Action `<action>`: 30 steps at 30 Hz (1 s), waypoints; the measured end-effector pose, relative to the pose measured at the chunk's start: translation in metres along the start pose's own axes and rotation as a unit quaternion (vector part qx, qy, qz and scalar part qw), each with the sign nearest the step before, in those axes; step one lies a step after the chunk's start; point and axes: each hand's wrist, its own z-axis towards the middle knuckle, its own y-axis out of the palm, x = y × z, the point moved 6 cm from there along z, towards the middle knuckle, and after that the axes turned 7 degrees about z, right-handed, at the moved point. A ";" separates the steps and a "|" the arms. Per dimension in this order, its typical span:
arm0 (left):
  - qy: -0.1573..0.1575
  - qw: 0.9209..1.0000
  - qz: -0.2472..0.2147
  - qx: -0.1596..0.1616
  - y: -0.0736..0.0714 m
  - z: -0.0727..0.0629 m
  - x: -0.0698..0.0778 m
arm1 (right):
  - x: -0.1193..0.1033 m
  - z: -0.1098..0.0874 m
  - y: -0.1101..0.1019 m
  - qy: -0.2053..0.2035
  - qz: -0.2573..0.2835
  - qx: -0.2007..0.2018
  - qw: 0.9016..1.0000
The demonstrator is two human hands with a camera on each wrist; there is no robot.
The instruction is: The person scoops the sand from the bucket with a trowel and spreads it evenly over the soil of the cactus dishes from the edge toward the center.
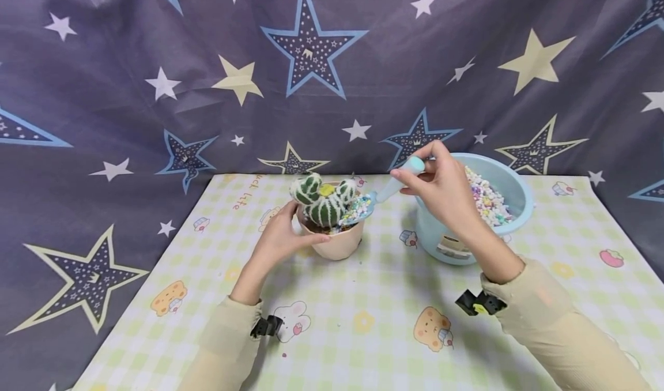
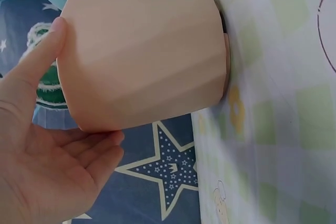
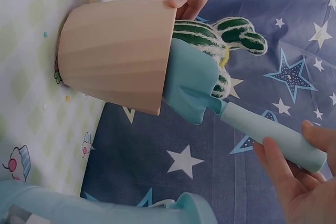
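Note:
A cactus [image 1: 325, 209] with white fuzzy ridges and a yellow spot stands in a pale pink flowerpot [image 1: 337, 247]. My left hand [image 1: 278, 235] holds the pot at its left side, thumb [image 2: 50, 45] over the rim and fingers round the wall. In my right hand [image 1: 448, 189] is the handle of a light blue toy shovel [image 3: 191, 82], pinched between thumb and fingers. Its blade tilts down at the pot's right rim, beside the cactus. Small colourful pebbles [image 1: 358, 207] lie on the blade. The soil is mostly hidden.
Right of the pot stands a light blue bucket [image 1: 441, 235] holding many more pebbles [image 1: 490, 203]. A green-checked cloth [image 1: 363, 350] covers the table, and a few loose pebbles lie on it. Behind hangs a dark curtain [image 1: 384, 79] with stars.

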 end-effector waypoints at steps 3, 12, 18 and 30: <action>-0.006 1.000 0.003 0.007 0.000 -0.001 0.002 | -0.001 -0.001 -0.001 -0.001 -0.009 0.000 1.000; -0.044 0.998 0.042 0.014 0.003 -0.006 0.006 | -0.005 0.000 0.000 -0.012 -0.013 0.000 1.000; -0.064 0.994 0.089 0.008 0.002 -0.010 0.015 | -0.008 0.000 0.002 -0.037 -0.006 0.002 0.999; -0.003 0.999 0.013 -0.032 0.000 0.006 0.001 | -0.011 0.002 0.003 -0.042 -0.026 -0.007 0.999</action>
